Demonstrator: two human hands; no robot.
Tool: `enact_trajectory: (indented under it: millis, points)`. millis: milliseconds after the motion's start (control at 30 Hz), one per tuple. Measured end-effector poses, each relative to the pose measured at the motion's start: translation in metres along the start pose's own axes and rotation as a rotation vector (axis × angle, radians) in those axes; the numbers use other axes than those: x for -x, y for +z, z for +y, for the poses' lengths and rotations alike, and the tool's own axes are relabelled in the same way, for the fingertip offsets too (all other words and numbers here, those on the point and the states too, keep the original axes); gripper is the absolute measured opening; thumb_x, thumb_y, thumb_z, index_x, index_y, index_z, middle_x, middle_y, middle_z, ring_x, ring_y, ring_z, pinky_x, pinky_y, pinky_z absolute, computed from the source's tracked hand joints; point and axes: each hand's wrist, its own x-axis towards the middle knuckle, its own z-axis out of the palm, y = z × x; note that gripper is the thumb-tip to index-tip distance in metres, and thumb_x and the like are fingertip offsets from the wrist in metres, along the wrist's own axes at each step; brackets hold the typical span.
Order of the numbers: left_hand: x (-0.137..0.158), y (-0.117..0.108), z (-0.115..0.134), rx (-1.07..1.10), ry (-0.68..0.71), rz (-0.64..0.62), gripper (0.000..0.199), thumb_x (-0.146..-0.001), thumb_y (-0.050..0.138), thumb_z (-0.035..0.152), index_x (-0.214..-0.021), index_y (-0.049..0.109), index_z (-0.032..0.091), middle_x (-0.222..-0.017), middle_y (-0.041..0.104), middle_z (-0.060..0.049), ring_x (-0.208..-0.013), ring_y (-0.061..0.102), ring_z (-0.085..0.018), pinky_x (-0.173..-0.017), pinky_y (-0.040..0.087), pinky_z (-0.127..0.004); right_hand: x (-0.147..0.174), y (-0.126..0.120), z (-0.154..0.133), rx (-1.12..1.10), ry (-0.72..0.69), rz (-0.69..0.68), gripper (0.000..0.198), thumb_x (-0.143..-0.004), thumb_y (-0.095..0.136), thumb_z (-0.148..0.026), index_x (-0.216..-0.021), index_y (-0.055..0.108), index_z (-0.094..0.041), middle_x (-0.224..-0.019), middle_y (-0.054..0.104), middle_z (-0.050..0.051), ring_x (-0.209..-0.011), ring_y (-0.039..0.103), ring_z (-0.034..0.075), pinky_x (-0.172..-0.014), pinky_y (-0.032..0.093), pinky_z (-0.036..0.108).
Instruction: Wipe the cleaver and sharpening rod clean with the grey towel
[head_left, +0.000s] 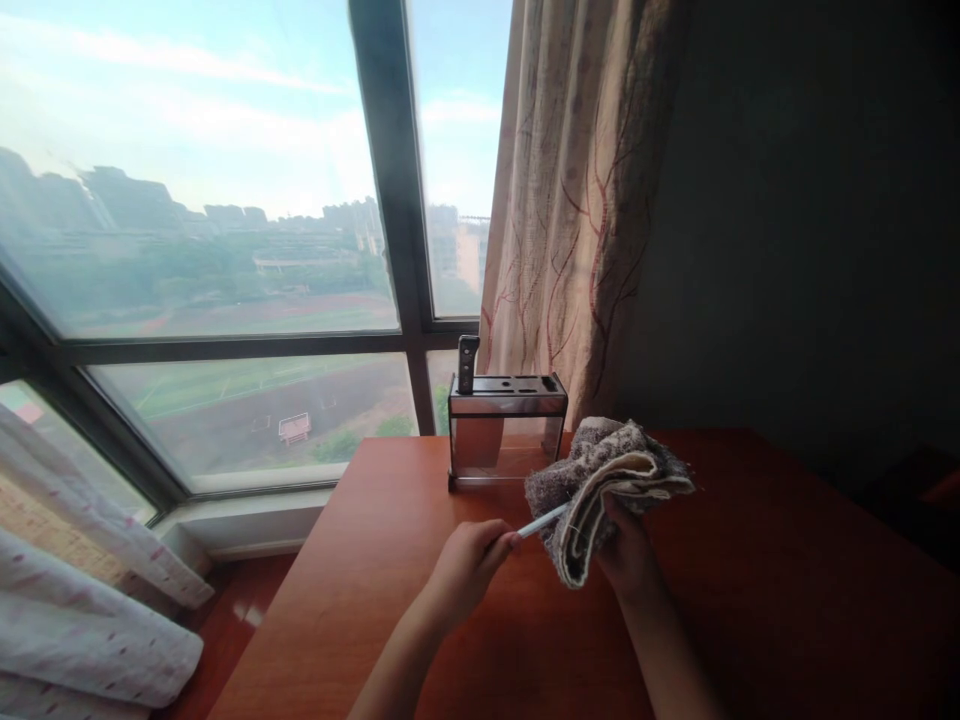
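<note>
Daylight comes in thru the big window [202, 200], hazy and washed out; sky near blown, buildings outside soft w/ low contrast. Right side falls off fast: the wall [810, 220] is almost black, no detail. Curtain [577, 200] backlit at its edge. Tabletop [420, 600] shows a soft sheen, weak shadows. Wide-angle bend on the window frames at left; whole pic slightly soft.
</note>
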Motion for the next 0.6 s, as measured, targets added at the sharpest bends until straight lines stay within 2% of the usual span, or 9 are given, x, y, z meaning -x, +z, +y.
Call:
enact_trajectory:
  millis: [100, 267, 467, 600]
  points:
    - [0.000, -0.003, -0.001, 0.034, -0.013, -0.047, 0.041, -0.093, 0.040, 0.042, -0.075, 0.066, 0.016, -0.060, 0.055, 0.001, -0.054, 0.043, -0.011, -0.050, 0.032, -0.020, 0.000, 0.001, -0.001, -0.038, 0.022, -0.021, 0.039, -0.054, 0.085, -0.020, -0.089, 0.068, -0.025, -0.082, 0.074, -0.005, -0.077, 0.070, 0.016, -0.069, 0.060, 0.027]
    - [-0.002, -0.004, -0.005, -0.050, 0.001, 0.055, 0.036, -0.090, 0.049, 0.043, -0.072, 0.066, 0.016, -0.058, 0.060, 0.001, -0.054, 0.048, -0.011, -0.051, 0.034, -0.021, 0.000, 0.002, -0.005, -0.069, 0.023, -0.028, 0.041, -0.054, 0.085, -0.019, -0.091, 0.068, -0.026, -0.084, 0.074, -0.006, -0.077, 0.070, 0.015, -0.071, 0.060, 0.027]
    - [-0.002, -0.001, -0.010, -0.279, 0.019, 0.312, 0.018, -0.084, 0.060, 0.035, -0.078, 0.067, 0.020, -0.068, 0.067, 0.000, -0.060, 0.056, -0.013, -0.057, 0.038, -0.022, -0.003, 0.000, -0.009, -0.088, 0.009, -0.045, 0.034, -0.061, 0.081, -0.022, -0.092, 0.067, -0.027, -0.092, 0.074, -0.005, -0.085, 0.070, 0.017, -0.076, 0.059, 0.030]
    - [0.002, -0.001, -0.009, -0.404, 0.107, 0.452, 0.013, -0.085, 0.061, 0.032, -0.079, 0.066, 0.023, -0.070, 0.067, 0.002, -0.062, 0.059, -0.013, -0.058, 0.038, -0.023, -0.004, -0.001, -0.011, -0.149, 0.028, -0.027, 0.037, -0.062, 0.080, -0.023, -0.096, 0.067, -0.028, -0.093, 0.074, -0.005, -0.088, 0.069, 0.016, -0.079, 0.059, 0.030]
